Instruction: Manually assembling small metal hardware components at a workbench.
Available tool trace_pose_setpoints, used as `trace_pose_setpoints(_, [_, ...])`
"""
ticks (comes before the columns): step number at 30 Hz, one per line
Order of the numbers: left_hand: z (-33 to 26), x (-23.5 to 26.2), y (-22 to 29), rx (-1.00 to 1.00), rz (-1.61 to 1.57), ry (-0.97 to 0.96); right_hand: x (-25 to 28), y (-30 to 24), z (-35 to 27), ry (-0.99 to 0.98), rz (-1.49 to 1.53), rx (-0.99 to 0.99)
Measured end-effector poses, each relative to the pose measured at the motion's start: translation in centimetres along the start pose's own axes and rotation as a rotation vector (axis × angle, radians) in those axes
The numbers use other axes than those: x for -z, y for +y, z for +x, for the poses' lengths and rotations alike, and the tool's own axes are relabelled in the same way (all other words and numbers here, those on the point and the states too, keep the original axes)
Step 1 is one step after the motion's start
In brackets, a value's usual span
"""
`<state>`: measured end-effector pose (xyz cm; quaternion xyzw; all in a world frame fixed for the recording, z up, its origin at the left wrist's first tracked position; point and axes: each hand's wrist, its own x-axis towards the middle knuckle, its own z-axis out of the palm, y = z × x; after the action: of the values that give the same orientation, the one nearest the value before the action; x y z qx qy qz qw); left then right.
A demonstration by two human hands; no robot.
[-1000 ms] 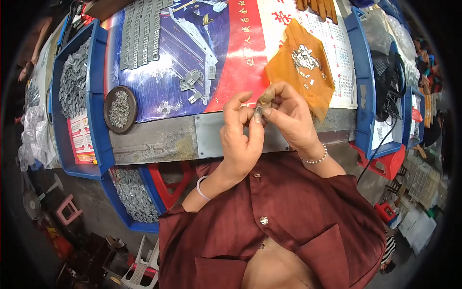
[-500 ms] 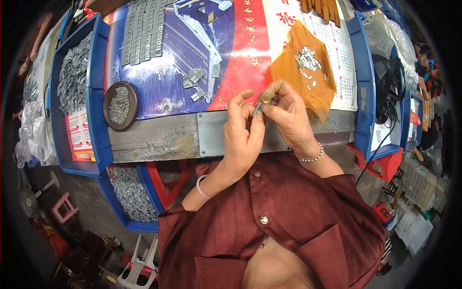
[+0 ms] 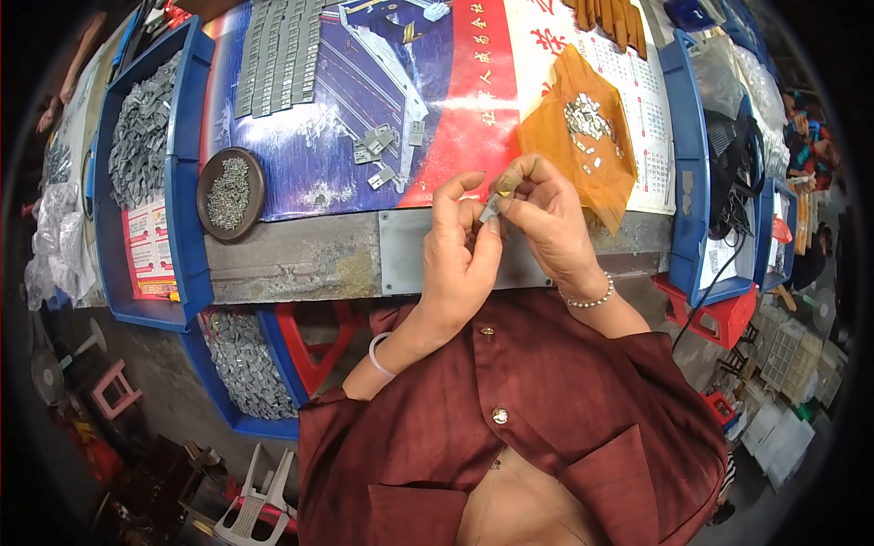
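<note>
Head view: a small metal part (image 3: 489, 209) is pinched between the fingertips of the left hand (image 3: 464, 250) and the right hand (image 3: 546, 218), held just above the bench's near edge (image 3: 319, 264). A round dark dish (image 3: 231, 193) on the bench is filled with tiny grey pieces. A blue bin (image 3: 146, 173) at the left is heaped with grey metal parts, and a lower blue bin (image 3: 241, 364) under the bench is likewise loaded. Small silvery pieces are scattered on an orange sheet (image 3: 583, 146) beside the right hand.
</note>
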<state>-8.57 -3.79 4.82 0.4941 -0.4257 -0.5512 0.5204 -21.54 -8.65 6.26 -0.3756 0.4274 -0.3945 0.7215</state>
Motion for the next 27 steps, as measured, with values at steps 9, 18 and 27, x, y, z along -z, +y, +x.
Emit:
trace_pose_setpoints(9, [-0.1, 2.3, 2.4, 0.182, -0.193, -0.078, 0.8, -2.1, 0.0, -0.084, -0.444, 0.278])
trace_pose_setpoints(18, [-0.2, 3.5, 3.3, 0.241, -0.249, -0.122, -0.9, -5.7, 0.9, -0.490, -0.989, 0.535])
trace_pose_setpoints(27, [-0.5, 7.2, 4.3, 0.028, -0.111, -0.042, -3.2, -7.5, 3.3, -0.637, -1.179, 0.555])
